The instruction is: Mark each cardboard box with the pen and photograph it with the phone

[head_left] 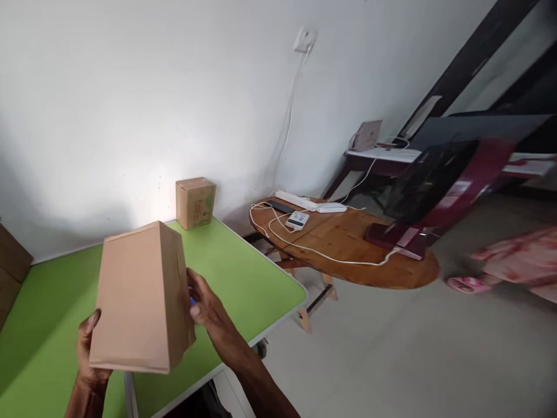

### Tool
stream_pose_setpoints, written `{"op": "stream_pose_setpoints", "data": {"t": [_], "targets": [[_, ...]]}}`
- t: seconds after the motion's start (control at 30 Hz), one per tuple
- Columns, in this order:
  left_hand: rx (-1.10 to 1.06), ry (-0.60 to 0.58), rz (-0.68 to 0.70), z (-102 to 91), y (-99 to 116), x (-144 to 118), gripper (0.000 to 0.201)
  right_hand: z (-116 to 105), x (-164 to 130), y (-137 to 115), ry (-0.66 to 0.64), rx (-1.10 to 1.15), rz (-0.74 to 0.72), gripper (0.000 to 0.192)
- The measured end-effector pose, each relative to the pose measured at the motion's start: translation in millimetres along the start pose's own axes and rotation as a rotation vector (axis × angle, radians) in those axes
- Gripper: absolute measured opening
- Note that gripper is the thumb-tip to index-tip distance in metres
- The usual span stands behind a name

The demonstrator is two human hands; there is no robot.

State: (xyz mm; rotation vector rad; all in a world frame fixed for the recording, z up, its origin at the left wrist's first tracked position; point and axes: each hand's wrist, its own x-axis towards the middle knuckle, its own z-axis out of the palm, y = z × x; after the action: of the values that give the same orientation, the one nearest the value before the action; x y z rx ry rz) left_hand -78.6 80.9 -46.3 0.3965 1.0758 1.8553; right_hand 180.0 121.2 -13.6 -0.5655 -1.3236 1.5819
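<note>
- Head view, nearest: the left hand (pixel 90 354) grips the lower left corner of a plain brown cardboard box (pixel 141 299), thumb up along its near face, fingers hidden behind it.
- On the other side, the right hand (pixel 213 316) presses its fingers flat against the box's right side, thumb bent toward the edge; something small and blue shows just at the fingertips, too small to identify.
- So the box is clamped between both hands, lifted and tilted, above the near part of a green-topped table with a pale rim (pixel 243 273).
- Farther back on that table, near the wall, a smaller brown carton with a green printed label (pixel 195 202) stands upright, well apart from the held box.
- Beyond the table's right edge, an oval wooden table (pixel 348 244) carries a white power strip (pixel 298 201), a small white device (pixel 297 219) and trailing white cables (pixel 304 247).
- Farthest, a dark red and black appliance (pixel 435 191) rests on the oval table's far end, blurred.
</note>
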Motion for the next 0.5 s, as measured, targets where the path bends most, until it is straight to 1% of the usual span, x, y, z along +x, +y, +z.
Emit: {"op": "stream_pose_setpoints", "data": {"t": [0.07,0.1,0.13,0.17,0.23,0.27,0.3,0.33,0.43,0.47,0.5], "targets": [[0.044,0.009,0.032,-9.1,13.9,-13.5,0.052,15.0,-6.7,4.1,-0.025,-0.023,0.044,0.118],[0.085,0.004,0.073,-13.3,19.5,-20.6,0.052,22.7,-8.1,6.6,-0.03,-0.028,0.061,0.12],[0.143,-0.011,0.131,-17.1,24.4,-27.3,0.058,30.5,-8.2,9.2,-0.037,-0.029,0.07,0.12],[0.215,-0.039,0.2,-20.8,28.8,-33.3,0.071,38.3,-7.5,11.6,-0.048,-0.025,0.078,0.117],[0.381,-0.117,0.343,-27.6,36.3,-42.5,0.101,52.8,-4.0,16.4,-0.063,-0.016,0.094,0.104],[0.459,-0.151,0.403,-30.7,39.2,-46.1,0.112,58.8,-1.7,19.1,-0.056,-0.018,0.1,0.097],[0.529,-0.17,0.463,-33.2,41.4,-49.6,0.119,63.6,0.9,22.3,-0.037,-0.028,0.105,0.092],[0.594,-0.17,0.525,-35.1,42.6,-53.4,0.121,66.8,3.6,26.0,-0.005,-0.044,0.112,0.089],[0.729,-0.105,0.696,-34.8,41.4,-68.9,0.113,67.6,11.0,38.9,0.11,-0.095,0.125,0.09],[0.735,-0.087,0.721,-32.8,40.0,-75.2,0.113,65.5,13.1,43.2,0.136,-0.099,0.121,0.09],[0.722,-0.071,0.717,-30.2,38.6,-81.3,0.114,62.8,14.8,47.0,0.148,-0.095,0.1,0.089]]}}
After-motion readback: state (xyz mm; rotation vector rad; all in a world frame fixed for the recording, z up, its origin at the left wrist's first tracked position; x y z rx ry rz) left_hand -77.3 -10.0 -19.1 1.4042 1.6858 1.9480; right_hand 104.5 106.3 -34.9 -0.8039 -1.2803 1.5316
